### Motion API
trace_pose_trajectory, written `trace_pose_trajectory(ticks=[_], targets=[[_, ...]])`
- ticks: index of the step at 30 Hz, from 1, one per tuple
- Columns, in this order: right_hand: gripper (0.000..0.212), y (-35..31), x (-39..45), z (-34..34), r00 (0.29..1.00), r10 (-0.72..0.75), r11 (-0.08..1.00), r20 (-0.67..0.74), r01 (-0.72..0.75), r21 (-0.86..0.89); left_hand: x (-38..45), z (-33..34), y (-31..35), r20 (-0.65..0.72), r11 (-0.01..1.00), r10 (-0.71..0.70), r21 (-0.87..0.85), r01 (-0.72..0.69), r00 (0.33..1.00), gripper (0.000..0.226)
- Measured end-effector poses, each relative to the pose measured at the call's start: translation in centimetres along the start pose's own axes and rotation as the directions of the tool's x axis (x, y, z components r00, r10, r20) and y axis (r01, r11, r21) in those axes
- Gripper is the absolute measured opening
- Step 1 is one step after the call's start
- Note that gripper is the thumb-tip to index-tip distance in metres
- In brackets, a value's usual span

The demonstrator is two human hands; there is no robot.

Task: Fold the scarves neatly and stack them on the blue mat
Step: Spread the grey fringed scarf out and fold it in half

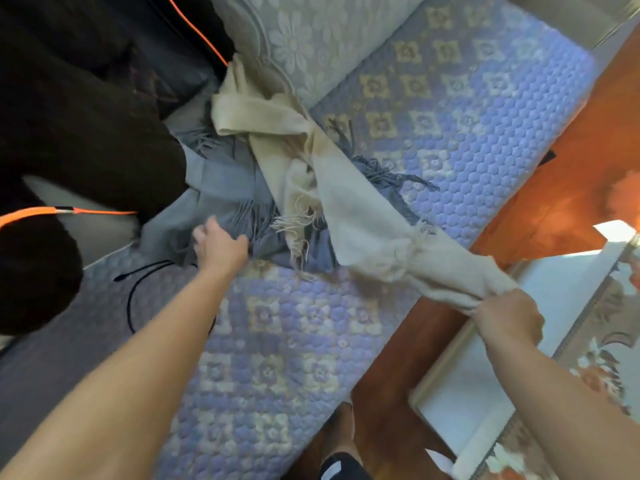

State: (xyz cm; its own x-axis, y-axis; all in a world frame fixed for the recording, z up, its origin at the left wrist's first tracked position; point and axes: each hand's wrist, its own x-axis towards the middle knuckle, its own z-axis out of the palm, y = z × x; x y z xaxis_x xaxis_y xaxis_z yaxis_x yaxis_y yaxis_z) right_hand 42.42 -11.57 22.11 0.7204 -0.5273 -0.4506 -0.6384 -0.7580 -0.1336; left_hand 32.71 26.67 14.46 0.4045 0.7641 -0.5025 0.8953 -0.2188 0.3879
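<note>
Two scarves tangled on mat (485, 109): right hand (507, 315) pinching cream scarf (363, 216), drawing it free; left hand (220, 244), grip loosely spread, steadying grey scarf (221, 188).

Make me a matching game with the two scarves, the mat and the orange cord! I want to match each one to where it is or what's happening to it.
Things:
1. cream scarf
2. grey-blue scarf
3. blue mat
4. orange cord

States:
A. lies flat under both scarves
B. one end is gripped by the right hand, stretched out past the mat's edge
C. runs along the far left, over the dark cloth
D. bunched up under the other scarf, with the left hand on it

Pairs: 1-B, 2-D, 3-A, 4-C
</note>
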Motion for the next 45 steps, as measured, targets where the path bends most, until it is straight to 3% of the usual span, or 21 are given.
trace_pose_trajectory(ticks=[2,5,9,13,16,18,21,24,25,27,29,30,32,34,36,37,39,40,42,44,45], targets=[[0.037,-0.1,0.9,0.2,1.000,-0.014,1.000,0.009,0.015,-0.009,3.8,-0.4,-0.7,-0.041,0.996,-0.027,0.088,0.031,0.999,0.085],[0.042,-1.8,1.0,2.5,0.971,-0.200,0.979,0.132,0.203,-0.012,8.0,0.0,-1.0,-0.036,0.990,-0.082,0.113,0.086,0.996,0.088],[0.045,-3.7,0.2,5.1,0.869,-0.440,0.896,0.226,0.441,0.051,10.5,2.2,-1.4,0.047,0.996,-0.038,0.085,0.034,0.998,0.048],[0.046,-3.9,-1.0,5.3,0.881,-0.378,0.923,0.285,0.333,0.194,5.4,4.2,-1.2,0.107,0.999,0.032,-0.022,-0.029,0.994,0.024],[0.041,-3.3,-2.9,3.6,0.869,-0.320,0.934,0.377,0.222,0.281,-4.1,3.2,-2.1,-0.073,0.998,0.057,-0.030,-0.059,0.996,0.025],[0.038,-3.7,-5.1,1.8,0.824,-0.348,0.922,0.446,0.214,0.324,-10.6,0.5,-3.0,-0.175,0.973,0.128,-0.166,-0.157,0.976,0.032],[0.069,-5.5,-9.0,-1.1,0.699,-0.483,0.875,0.527,0.363,0.320,-18.1,-5.2,-2.7,-0.182,0.874,0.264,-0.371,-0.315,0.947,0.037],[0.083,-7.3,-14.2,-4.1,0.463,-0.693,0.718,0.553,0.512,0.472,-22.8,-12.3,0.6,-0.168,0.740,0.369,-0.542,-0.398,0.914,0.044],[0.089,-8.0,-15.8,-5.0,0.356,-0.761,0.642,0.542,0.534,0.550,-24.2,-14.8,2.1,-0.173,0.688,0.441,-0.565,-0.456,0.881,0.042],[0.100,-9.3,-19.1,-6.9,0.175,-0.872,0.426,0.456,0.730,0.535,-27.3,-19.5,5.1,-0.143,0.556,0.609,-0.623,-0.549,0.780,0.025],[0.081,-10.7,-21.0,-8.3,0.079,-0.931,0.232,0.357,0.882,0.411,-30.2,-22.7,7.1,-0.064,0.426,0.741,-0.725,-0.541,0.669,0.011],[0.054,-11.1,-21.6,-9.3,0.086,-0.944,0.200,0.318,0.917,0.345,-31.8,-24.0,7.8,-0.044,0.354,0.784,-0.788,-0.504,0.619,0.010],[0.014,-11.5,-22.5,-12.5,0.175,-0.945,0.258,0.276,0.919,0.298,-32.8,-25.3,8.2,-0.067,0.271,0.811,-0.838,-0.474,0.581,0.012],[0.014,-10.9,-23.4,-16.7,0.253,-0.941,0.330,0.226,0.836,0.438,-32.0,-24.7,8.4,-0.084,0.389,0.784,-0.705,-0.593,0.615,0.035],[0.020,-9.6,-24.4,-20.6,0.237,-0.951,0.306,0.196,0.658,0.688,-29.8,-22.0,8.3,0.030,0.591,0.753,-0.468,-0.657,0.657,0.056],[0.018,-8.8,-24.9,-22.6,0.212,-0.961,0.269,0.179,0.557,0.786,-29.0,-20.2,8.0,0.103,0.646,0.745,-0.361,-0.673,0.659,0.061],[0.027,-6.6,-24.9,-25.9,0.246,-0.964,0.212,0.106,0.457,0.864,-27.2,-16.7,7.5,0.222,0.663,0.748,-0.265,-0.700,0.625,0.058],[0.030,-5.4,-24.1,-27.1,0.304,-0.951,0.184,0.050,0.432,0.883,-26.6,-15.2,7.4,0.248,0.667,0.744,-0.240,-0.705,0.620,0.040],[0.029,-2.5,-21.8,-29.1,0.496,-0.866,0.138,-0.057,0.347,0.928,-25.9,-13.3,7.4,0.242,0.675,0.723,-0.048,-0.736,0.647,0.014],[0.032,1.0,-18.9,-30.4,0.684,-0.721,0.112,-0.108,0.269,0.957,-26.2,-12.5,7.7,0.260,0.652,0.708,0.118,-0.749,0.657,0.005],[0.034,2.8,-17.8,-31.0,0.736,-0.664,0.109,-0.128,0.265,0.958,-26.7,-12.6,8.0,0.242,0.622,0.734,0.134,-0.771,0.634,0.010]])
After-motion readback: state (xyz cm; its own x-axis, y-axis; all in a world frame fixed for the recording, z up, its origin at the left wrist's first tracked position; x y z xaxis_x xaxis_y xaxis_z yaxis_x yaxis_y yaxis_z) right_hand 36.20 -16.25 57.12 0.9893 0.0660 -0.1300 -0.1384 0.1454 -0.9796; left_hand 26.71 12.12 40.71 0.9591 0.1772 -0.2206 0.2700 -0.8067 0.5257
